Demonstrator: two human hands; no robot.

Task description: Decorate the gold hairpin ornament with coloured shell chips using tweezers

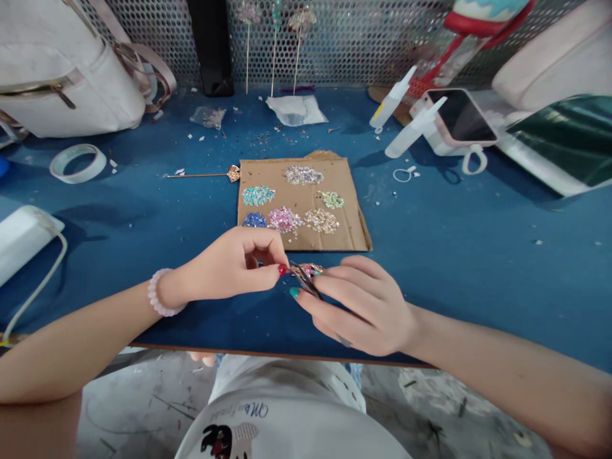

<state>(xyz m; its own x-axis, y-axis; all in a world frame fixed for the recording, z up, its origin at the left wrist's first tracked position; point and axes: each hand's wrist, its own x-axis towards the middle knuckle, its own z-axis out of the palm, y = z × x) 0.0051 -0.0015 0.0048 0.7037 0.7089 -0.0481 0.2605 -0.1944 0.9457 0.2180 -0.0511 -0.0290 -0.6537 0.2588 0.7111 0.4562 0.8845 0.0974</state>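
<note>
My left hand [239,261] is closed in a pinch, thumb against forefinger; what it pinches is hidden. In my right hand [366,303] are dark metal tweezers [306,281], their tips pointing at the left fingertips. Between the hands shows a small gold ornament [310,269] with pink stones, partly covered by the right fingers. Just beyond lies a cardboard sheet [354,233] with small heaps of rhinestones: silver [303,174], turquoise [259,195], green [332,199], blue [255,220], pink [285,219] and champagne [322,220].
A gold stick with an ornamental head [233,173] touches the cardboard's left side. Tape [78,164] and a pale bag [71,70] are at left. Two glue bottles [415,129], a phone-like device [459,121] and a green package [568,140] occupy the right. Mesh [354,44] backs the table.
</note>
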